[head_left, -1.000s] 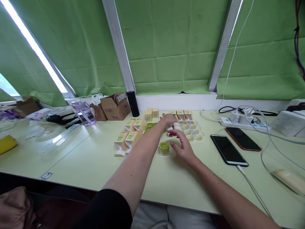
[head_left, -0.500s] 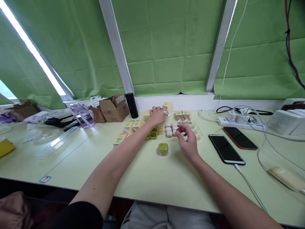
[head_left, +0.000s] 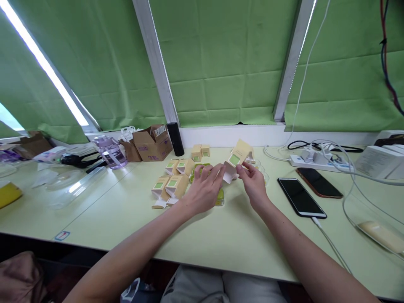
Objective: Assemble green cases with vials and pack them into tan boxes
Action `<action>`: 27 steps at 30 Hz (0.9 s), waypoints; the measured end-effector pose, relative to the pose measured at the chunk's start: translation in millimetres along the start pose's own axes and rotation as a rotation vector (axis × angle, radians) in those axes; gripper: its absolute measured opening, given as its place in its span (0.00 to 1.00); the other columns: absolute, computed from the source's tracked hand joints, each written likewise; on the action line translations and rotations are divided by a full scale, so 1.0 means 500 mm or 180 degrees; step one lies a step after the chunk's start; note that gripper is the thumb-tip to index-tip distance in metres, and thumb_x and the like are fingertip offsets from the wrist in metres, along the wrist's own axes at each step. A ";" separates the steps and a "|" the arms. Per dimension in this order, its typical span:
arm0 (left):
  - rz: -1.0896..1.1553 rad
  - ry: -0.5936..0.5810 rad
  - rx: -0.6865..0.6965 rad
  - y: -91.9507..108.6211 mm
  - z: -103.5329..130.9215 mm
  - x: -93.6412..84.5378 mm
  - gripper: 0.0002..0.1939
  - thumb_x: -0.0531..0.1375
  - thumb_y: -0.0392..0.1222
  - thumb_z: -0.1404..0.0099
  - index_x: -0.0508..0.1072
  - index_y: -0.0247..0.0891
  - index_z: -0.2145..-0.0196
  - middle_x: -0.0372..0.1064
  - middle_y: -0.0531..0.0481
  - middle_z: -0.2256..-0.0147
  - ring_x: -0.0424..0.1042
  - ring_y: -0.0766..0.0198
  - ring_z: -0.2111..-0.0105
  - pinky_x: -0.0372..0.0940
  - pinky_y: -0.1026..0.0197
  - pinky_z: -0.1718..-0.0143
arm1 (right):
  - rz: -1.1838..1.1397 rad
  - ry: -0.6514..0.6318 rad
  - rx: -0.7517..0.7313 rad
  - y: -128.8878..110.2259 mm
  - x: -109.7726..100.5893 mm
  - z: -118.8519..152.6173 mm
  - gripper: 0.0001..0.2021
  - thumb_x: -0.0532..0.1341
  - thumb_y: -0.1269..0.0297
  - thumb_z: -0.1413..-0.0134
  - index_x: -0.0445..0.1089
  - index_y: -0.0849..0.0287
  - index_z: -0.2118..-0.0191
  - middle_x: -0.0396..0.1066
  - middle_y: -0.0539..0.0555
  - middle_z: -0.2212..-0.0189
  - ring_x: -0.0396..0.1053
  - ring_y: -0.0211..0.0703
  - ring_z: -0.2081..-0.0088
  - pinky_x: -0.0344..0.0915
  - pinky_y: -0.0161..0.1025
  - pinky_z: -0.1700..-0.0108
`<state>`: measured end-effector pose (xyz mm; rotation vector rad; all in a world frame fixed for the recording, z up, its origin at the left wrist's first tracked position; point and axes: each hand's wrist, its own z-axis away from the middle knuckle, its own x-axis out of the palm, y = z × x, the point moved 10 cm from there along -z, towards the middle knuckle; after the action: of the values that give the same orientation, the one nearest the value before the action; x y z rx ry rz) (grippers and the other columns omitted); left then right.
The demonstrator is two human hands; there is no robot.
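A small cream paper box (head_left: pixel 239 155) with a green square label is tilted in the air above the table, its white flap hanging open at the lower end. My right hand (head_left: pixel 255 185) pinches its lower right side between thumb and fingers. On the other side, my left hand (head_left: pixel 203 189) has its fingertips at the box's left edge by the flap; its thumb is mostly hidden. Under the left fingers, a small clear jar with a green lid (head_left: pixel 220 198) stands partly covered. More green pieces (head_left: pixel 193 172) show just behind that hand.
Several similar paper boxes (head_left: pixel 177 185) lie at the left with flaps open, and two more boxes (head_left: pixel 201 151) stand behind. Clear plastic pieces (head_left: pixel 264 174) sit behind the right hand. Two phones (head_left: pixel 301 198) and a power strip (head_left: pixel 318 162) with cables occupy the right.
My left hand has come back from the far side of the table with the paper box. My right hand has closed on the box, which is now tilted between both hands.
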<state>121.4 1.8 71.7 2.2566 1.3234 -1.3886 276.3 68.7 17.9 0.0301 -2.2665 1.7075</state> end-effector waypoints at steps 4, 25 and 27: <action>0.0292 0.0358 0.0176 0.001 0.022 -0.026 0.37 0.58 0.34 0.32 0.56 0.44 0.28 0.66 0.36 0.36 0.63 0.41 0.42 0.55 0.36 0.39 | -0.0283 -0.0120 -0.0166 -0.003 0.009 0.001 0.35 0.74 0.40 0.53 0.70 0.57 0.46 0.83 0.58 0.60 0.81 0.54 0.56 0.77 0.51 0.53; 0.2114 0.1176 -0.0747 -0.095 -0.005 0.005 0.27 0.65 0.34 0.35 0.64 0.46 0.41 0.69 0.42 0.45 0.67 0.50 0.41 0.67 0.44 0.40 | 0.1357 -0.0726 -0.2182 -0.104 0.065 0.084 0.22 0.56 0.70 0.36 0.63 0.49 0.39 0.69 0.60 0.41 0.66 0.55 0.37 0.65 0.60 0.34; 0.1783 0.1323 -0.0558 -0.087 0.005 -0.008 0.27 0.65 0.33 0.37 0.63 0.46 0.43 0.68 0.41 0.43 0.65 0.48 0.40 0.65 0.41 0.39 | 0.1497 -0.0812 -0.2450 -0.119 0.076 0.101 0.24 0.53 0.74 0.37 0.64 0.49 0.38 0.66 0.61 0.38 0.64 0.56 0.33 0.63 0.62 0.33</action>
<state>86.0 23.7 85.4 2.5891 0.7514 -0.6192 240.6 9.9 70.5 -0.5100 -3.1614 0.9051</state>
